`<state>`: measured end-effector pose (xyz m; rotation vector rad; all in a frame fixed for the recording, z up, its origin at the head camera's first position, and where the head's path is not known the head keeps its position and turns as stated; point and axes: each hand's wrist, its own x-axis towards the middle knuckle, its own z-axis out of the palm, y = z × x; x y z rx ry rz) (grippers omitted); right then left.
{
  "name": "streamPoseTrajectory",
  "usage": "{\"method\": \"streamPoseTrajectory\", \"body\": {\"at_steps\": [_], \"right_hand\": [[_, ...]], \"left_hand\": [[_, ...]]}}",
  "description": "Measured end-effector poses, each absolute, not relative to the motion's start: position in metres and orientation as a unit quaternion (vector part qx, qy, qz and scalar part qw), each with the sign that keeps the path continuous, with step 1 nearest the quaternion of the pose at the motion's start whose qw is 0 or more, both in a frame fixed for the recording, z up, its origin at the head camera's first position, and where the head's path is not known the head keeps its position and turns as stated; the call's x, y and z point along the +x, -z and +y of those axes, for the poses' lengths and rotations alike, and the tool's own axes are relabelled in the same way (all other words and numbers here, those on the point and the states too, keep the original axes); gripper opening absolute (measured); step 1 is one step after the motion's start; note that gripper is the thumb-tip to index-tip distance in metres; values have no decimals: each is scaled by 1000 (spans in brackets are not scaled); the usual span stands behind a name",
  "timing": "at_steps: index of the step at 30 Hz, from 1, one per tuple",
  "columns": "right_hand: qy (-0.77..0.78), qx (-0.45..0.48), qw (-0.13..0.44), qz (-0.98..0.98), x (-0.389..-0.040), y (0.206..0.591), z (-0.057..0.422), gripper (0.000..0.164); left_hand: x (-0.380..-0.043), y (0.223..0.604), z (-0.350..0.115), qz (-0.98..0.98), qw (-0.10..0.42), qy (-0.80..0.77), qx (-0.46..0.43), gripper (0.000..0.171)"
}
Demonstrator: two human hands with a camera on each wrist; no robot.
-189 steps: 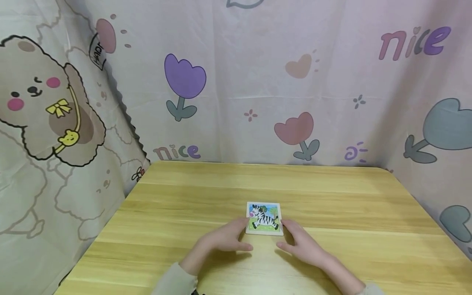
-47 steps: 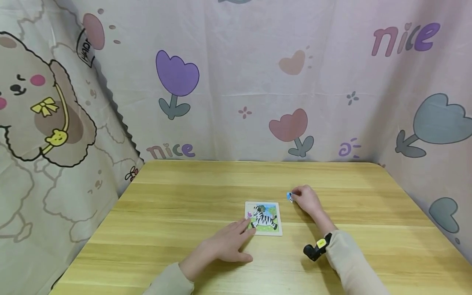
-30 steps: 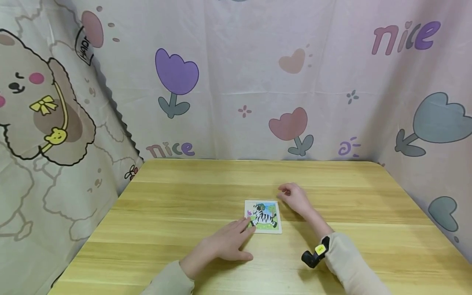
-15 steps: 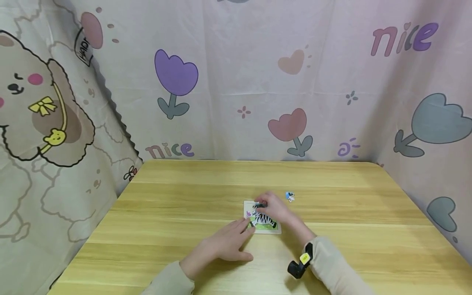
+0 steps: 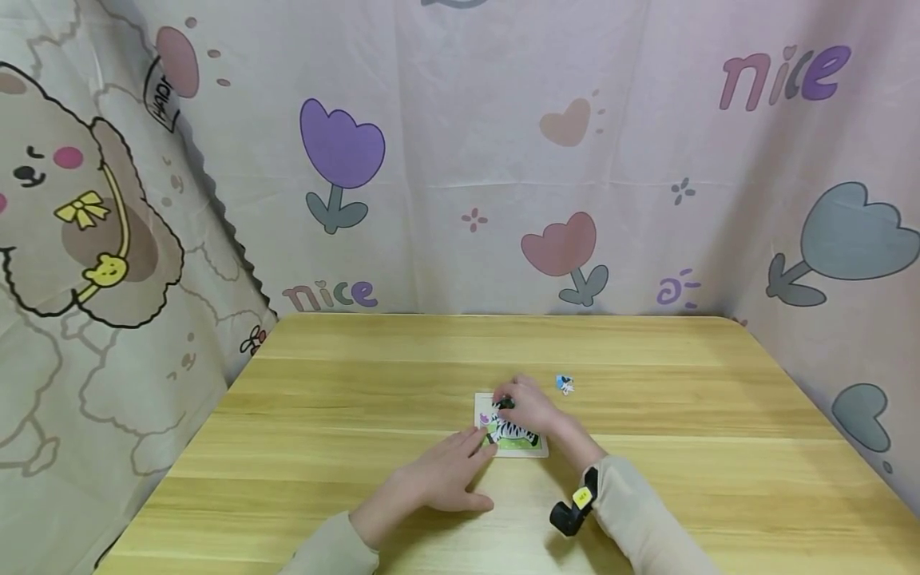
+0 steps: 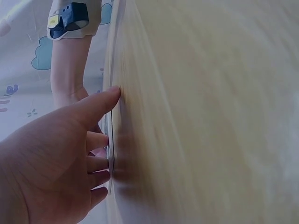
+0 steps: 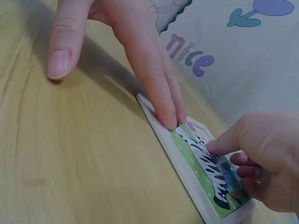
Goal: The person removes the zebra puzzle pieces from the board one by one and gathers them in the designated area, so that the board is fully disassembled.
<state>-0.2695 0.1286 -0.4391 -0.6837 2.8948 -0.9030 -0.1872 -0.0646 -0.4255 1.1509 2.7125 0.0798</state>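
Note:
A small square zebra puzzle [image 5: 519, 441] lies on the wooden table [image 5: 345, 415]. My left hand [image 5: 460, 467] lies flat beside it, its straight fingers [image 7: 164, 112] pressing the frame's near left corner. My right hand [image 5: 513, 403] hovers over the puzzle's upper part with fingers curled, pinching a dark puzzle piece [image 5: 505, 404] at the zebra's head. In the right wrist view the right hand's thumb [image 7: 218, 146] touches the zebra picture [image 7: 205, 161]. A loose blue piece [image 5: 565, 384] lies on the table just right of the board.
A patterned cloth backdrop [image 5: 460, 160] encloses the table at the back and both sides. A black wrist camera [image 5: 571, 511] sits on my right sleeve. In the left wrist view the left hand [image 6: 60, 158] rests against the table [image 6: 210, 116], with the right forearm [image 6: 67, 70] beyond it.
My right hand left the blue piece on the table to the right, came back over the puzzle and took hold of a dark piece. The left hand has stayed on the corner.

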Motion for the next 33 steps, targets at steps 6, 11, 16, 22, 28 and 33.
{"method": "streamPoseTrajectory", "body": {"at_steps": [6,11,16,22,28,33], "right_hand": [[306,-207,26,929,-270,439,128,16],[327,-207,29,922,-270,438,129,17],[348,-200,19,916,-272,443,131,27],[383,-195,-2,903,-272,447,133,25],[418,-180,-6,890,-272,451,135,19],[419,-186,-13,889,-271,453,136,17]], "left_hand": [[-188,426,-65,916,96,-34,389,79],[-188,426,-65,916,97,-34,389,79],[-188,427,-65,916,102,-34,388,79],[-189,428,-65,915,100,-37,388,79],[-189,426,-64,916,99,-42,386,78],[-190,425,-64,915,96,-42,390,78]]}}
